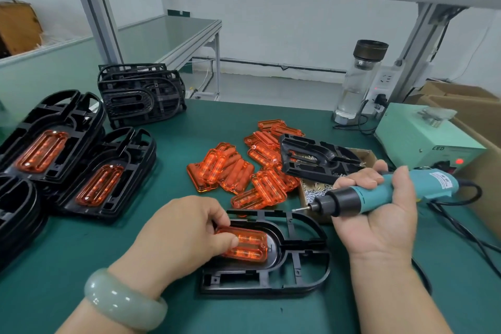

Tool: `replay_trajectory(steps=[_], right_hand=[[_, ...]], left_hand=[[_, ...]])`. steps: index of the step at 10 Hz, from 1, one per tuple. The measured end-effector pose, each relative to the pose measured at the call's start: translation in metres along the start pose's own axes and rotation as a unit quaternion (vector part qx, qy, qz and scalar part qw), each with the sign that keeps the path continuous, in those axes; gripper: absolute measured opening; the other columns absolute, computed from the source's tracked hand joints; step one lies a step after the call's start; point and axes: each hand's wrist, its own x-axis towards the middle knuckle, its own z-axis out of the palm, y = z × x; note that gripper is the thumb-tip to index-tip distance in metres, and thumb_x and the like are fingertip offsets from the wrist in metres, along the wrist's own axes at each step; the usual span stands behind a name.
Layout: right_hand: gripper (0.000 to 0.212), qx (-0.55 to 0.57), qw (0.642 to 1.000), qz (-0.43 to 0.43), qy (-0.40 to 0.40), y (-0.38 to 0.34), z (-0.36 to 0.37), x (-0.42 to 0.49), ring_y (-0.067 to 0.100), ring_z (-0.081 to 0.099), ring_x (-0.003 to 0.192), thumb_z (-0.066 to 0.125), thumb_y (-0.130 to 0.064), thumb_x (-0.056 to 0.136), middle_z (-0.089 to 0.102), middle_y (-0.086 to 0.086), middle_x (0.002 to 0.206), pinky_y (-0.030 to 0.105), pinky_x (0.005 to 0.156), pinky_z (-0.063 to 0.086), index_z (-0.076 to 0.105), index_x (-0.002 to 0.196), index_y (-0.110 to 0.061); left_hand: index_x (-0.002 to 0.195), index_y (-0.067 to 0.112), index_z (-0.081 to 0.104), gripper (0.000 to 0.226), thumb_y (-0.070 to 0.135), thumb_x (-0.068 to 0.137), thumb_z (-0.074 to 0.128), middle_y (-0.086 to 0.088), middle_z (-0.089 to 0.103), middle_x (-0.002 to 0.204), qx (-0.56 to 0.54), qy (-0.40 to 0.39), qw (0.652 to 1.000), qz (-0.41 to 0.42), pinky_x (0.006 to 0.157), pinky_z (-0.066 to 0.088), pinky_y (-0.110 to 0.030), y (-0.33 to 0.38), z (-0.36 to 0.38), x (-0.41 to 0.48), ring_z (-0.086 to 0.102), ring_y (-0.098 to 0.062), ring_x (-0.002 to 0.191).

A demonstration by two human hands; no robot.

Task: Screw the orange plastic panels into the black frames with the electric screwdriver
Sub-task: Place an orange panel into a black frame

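Two hands are busy. Your left hand (pixel 187 230) holds the panel (pixel 250 247) with thumb and curled fingers, and keeps it in the frame (pixel 287 276), which lies on the surface (pixel 108 252) under this hand. Your right hand (pixel 376 217) is closed around the screwdriver (pixel 379 194), just right of the frame and above it, not touching it.

The risk, I think, is at the bit (pixel 301 209). It lies almost level and points left toward your left hand, so it must turn down before it meets a hole. If it comes in slanted, the screw can go crooked, or the bit can slip and scratch the panel or reach your thumb, which lies on the panel. If the left hand loosens, the panel may shift off its holes.

The panel's long axis runs from your left hand toward the right hand. The frame's round end points the same way.
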Motion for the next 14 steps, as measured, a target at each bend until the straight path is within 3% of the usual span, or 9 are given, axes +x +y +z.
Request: replay_trajectory(steps=[2, 5, 7, 8, 9, 10, 11, 12, 14], right_hand=[[0.016, 0.001, 1.000, -0.001, 0.000, -0.001, 0.000, 0.000, 0.002, 0.048, 0.050, 0.059, -0.037, 0.082, 0.045, -0.012, 0.064, 0.017, 0.057, 0.046, 0.054, 0.085, -0.022], [0.017, 0.005, 1.000, -0.006, -0.003, -0.003, 0.002, -0.002, 0.001, 0.047, 0.050, 0.060, -0.037, 0.081, 0.044, -0.012, 0.064, 0.018, 0.056, 0.046, 0.053, 0.085, -0.022], [0.016, 0.003, 1.000, -0.009, -0.008, -0.009, 0.003, 0.000, 0.002, 0.047, 0.049, 0.059, -0.036, 0.081, 0.045, -0.013, 0.063, 0.018, 0.054, 0.045, 0.053, 0.086, -0.022], [0.015, 0.006, 1.000, -0.006, -0.021, -0.013, 0.002, 0.001, 0.001, 0.046, 0.049, 0.059, -0.035, 0.082, 0.044, -0.013, 0.063, 0.019, 0.053, 0.046, 0.055, 0.087, -0.022], [0.019, 0.008, 0.999, -0.006, -0.036, -0.015, 0.002, 0.001, 0.001, 0.046, 0.048, 0.064, -0.033, 0.076, 0.044, -0.013, 0.062, 0.019, 0.053, 0.046, 0.056, 0.088, -0.021], [0.016, 0.006, 0.999, -0.008, -0.042, -0.016, 0.002, 0.002, 0.001, 0.045, 0.048, 0.061, -0.033, 0.079, 0.044, -0.013, 0.061, 0.019, 0.053, 0.045, 0.056, 0.088, -0.021], [0.014, 0.004, 0.999, -0.013, -0.036, -0.016, 0.002, 0.003, 0.001, 0.043, 0.047, 0.056, -0.033, 0.082, 0.043, -0.012, 0.060, 0.018, 0.053, 0.043, 0.055, 0.089, -0.021], [0.014, 0.006, 0.999, -0.010, -0.030, -0.016, 0.001, 0.004, 0.001, 0.043, 0.046, 0.054, -0.034, 0.084, 0.043, -0.012, 0.060, 0.018, 0.052, 0.043, 0.055, 0.089, -0.021], [0.015, 0.011, 0.999, 0.005, -0.030, -0.013, 0.001, 0.005, 0.001, 0.045, 0.046, 0.054, -0.035, 0.085, 0.044, -0.012, 0.060, 0.018, 0.052, 0.045, 0.056, 0.089, -0.021]], left_hand=[[0.075, 0.038, 0.049, 0.030, 0.052, 0.067, 0.075, 0.013, 0.059, 0.067, 0.042, -0.008, 0.999, -0.004, 0.061, 0.041, -0.024, 0.002, 0.002, 0.000, 0.053, -0.002, 0.068], [0.066, 0.034, 0.064, 0.020, 0.051, 0.072, 0.070, 0.017, 0.059, 0.058, 0.100, -0.027, 0.995, -0.006, 0.053, 0.038, -0.018, 0.010, 0.001, -0.004, 0.052, 0.005, 0.060], [0.067, 0.036, 0.063, 0.016, 0.049, 0.071, 0.071, 0.026, 0.058, 0.055, 0.039, -0.049, 0.998, 0.018, 0.051, 0.037, -0.016, 0.016, -0.007, 0.001, 0.052, 0.005, 0.052], [0.068, 0.038, 0.062, 0.010, 0.042, 0.077, 0.064, 0.033, 0.060, 0.070, -0.022, 0.023, 0.995, 0.093, 0.056, 0.038, -0.008, 0.036, -0.011, 0.016, 0.055, 0.012, 0.069], [0.084, 0.039, 0.069, 0.010, 0.033, 0.083, 0.062, 0.026, 0.067, 0.083, -0.040, 0.018, 0.981, 0.188, 0.072, 0.040, -0.005, 0.068, -0.006, 0.041, 0.057, 0.009, 0.084], [0.106, 0.030, 0.070, 0.022, 0.027, 0.090, 0.056, 0.011, 0.070, 0.106, 0.040, -0.002, 0.958, 0.285, 0.090, 0.044, -0.023, 0.100, 0.012, 0.070, 0.060, -0.006, 0.099], [0.114, 0.031, 0.067, 0.028, 0.021, 0.093, 0.051, 0.001, 0.068, 0.110, 0.156, -0.049, 0.924, 0.346, 0.078, 0.045, -0.030, 0.121, 0.029, 0.088, 0.060, -0.021, 0.101], [0.105, 0.026, 0.070, 0.029, 0.011, 0.089, 0.050, -0.006, 0.067, 0.095, 0.241, -0.058, 0.908, 0.337, 0.064, 0.038, -0.031, 0.130, 0.038, 0.095, 0.060, -0.029, 0.092], [0.091, 0.011, 0.066, 0.010, 0.013, 0.085, 0.057, -0.012, 0.066, 0.097, 0.323, -0.088, 0.888, 0.316, 0.061, 0.038, -0.032, 0.138, 0.045, 0.097, 0.062, -0.034, 0.091]])
